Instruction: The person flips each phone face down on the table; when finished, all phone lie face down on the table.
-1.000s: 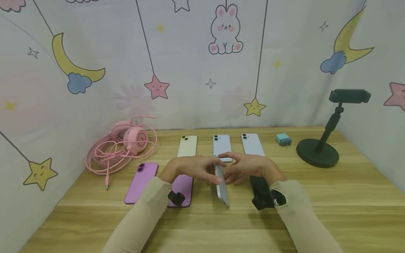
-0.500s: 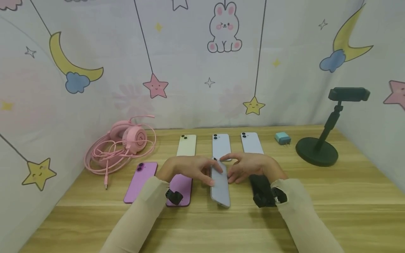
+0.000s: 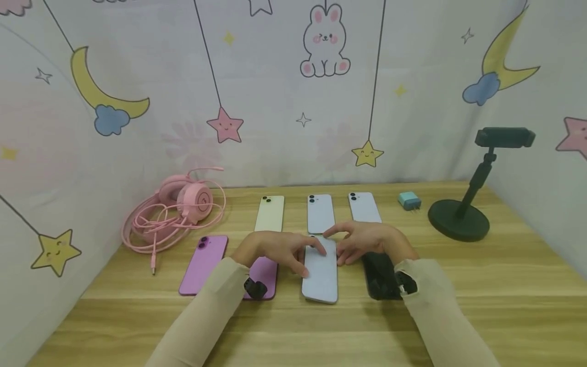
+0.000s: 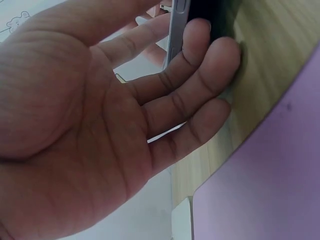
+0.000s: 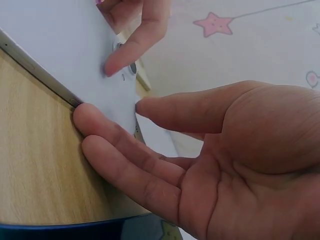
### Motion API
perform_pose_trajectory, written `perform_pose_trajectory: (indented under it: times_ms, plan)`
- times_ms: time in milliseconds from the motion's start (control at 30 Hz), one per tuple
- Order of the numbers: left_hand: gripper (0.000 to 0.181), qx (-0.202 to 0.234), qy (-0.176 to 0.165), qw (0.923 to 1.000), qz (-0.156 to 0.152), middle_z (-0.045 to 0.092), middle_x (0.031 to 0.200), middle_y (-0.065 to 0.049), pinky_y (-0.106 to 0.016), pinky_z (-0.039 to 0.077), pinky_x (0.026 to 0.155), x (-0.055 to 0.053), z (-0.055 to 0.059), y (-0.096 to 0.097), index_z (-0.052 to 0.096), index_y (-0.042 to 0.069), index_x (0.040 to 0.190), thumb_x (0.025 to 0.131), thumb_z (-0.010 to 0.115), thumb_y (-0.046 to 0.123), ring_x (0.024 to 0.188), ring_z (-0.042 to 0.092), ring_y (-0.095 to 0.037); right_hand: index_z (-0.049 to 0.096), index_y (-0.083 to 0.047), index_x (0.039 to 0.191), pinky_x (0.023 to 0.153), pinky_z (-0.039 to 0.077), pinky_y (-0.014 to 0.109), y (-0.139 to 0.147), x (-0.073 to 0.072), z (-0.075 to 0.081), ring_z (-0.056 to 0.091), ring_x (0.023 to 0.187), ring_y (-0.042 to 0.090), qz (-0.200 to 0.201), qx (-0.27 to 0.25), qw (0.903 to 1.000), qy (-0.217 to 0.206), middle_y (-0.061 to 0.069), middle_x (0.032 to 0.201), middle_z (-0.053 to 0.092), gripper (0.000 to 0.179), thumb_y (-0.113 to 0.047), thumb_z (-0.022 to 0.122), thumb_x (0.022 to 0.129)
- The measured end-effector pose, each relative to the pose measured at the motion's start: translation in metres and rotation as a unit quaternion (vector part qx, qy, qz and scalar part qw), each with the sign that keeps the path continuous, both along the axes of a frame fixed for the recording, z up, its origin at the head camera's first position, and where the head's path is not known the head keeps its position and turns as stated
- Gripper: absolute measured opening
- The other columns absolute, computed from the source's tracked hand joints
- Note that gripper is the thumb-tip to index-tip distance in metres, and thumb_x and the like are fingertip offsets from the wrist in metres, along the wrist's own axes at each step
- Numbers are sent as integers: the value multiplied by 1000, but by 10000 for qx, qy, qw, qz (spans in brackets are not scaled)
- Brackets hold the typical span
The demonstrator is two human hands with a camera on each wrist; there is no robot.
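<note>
A pale blue-white smartphone (image 3: pixel 320 283) lies face down at the middle of the table, with its near end toward me. My left hand (image 3: pixel 281 250) holds its left long edge: one fingertip is on the back, and other fingers reach beneath the edge in the left wrist view. My right hand (image 3: pixel 364 242) touches its far right corner with fairly straight fingers (image 5: pixel 135 160) along the right edge and another digit at the top edge. A purple phone (image 3: pixel 265 275) lies under my left wrist. A black phone (image 3: pixel 382 278) lies under my right wrist.
Another purple phone (image 3: pixel 204 265) lies at left. Behind stand a row of phones: pale yellow (image 3: pixel 269 214), bluish white (image 3: pixel 320 214) and white (image 3: pixel 365 207). Pink headphones (image 3: pixel 176 209) with coiled cable sit back left. A teal charger (image 3: pixel 409 201) and black stand (image 3: pixel 472 204) are right.
The pale smartphone was tipped up on its edge between both hands; it has turned down to lie nearly flat, back upward. The right hand has shifted slightly right.
</note>
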State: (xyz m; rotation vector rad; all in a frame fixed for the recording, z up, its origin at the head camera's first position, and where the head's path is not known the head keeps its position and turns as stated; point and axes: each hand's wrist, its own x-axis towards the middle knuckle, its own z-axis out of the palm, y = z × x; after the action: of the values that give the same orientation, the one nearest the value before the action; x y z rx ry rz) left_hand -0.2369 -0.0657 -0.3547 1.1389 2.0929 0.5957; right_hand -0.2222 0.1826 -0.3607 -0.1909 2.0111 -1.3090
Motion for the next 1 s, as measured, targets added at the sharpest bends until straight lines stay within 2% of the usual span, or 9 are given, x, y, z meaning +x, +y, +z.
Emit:
perform_pose_trajectory:
  times_ms: [233,367,600,833,1000]
  plan:
    - [59,-184,-118,9997,84,62,73,0,-22,44,66,1,-1,4,44,17,145,93,73,15,69,57,-8,46,-8,148,77,57,33,1,-2,-1,69,85,21,84,154,9998,124,17,97,68,45,-3,50,103]
    - [62,-255,-36,9996,118,61,72,2,-22,44,68,1,-4,6,41,19,146,93,73,15,69,56,-7,46,-7,147,77,57,33,2,-2,-3,70,85,21,122,187,9997,142,16,95,69,44,-3,50,103]
    - [65,-343,286,9989,144,57,70,4,-22,41,66,2,-8,6,40,21,147,92,75,19,66,52,-6,48,-6,145,76,57,32,1,-4,-8,69,81,20,157,169,9995,228,16,91,68,42,-3,50,103]
    - [65,-422,398,9981,208,57,72,3,-23,41,66,4,-8,7,41,23,146,92,75,19,67,52,-7,48,-6,146,77,57,33,3,-4,-9,69,82,21,177,130,9995,211,16,92,68,43,-4,51,102]
    - [60,-654,801,9944,242,56,89,3,-27,41,79,6,-5,14,43,26,145,94,73,28,83,51,-10,45,-5,147,80,57,34,7,-5,-8,69,85,20,282,9,9993,234,15,96,68,46,-5,53,102]
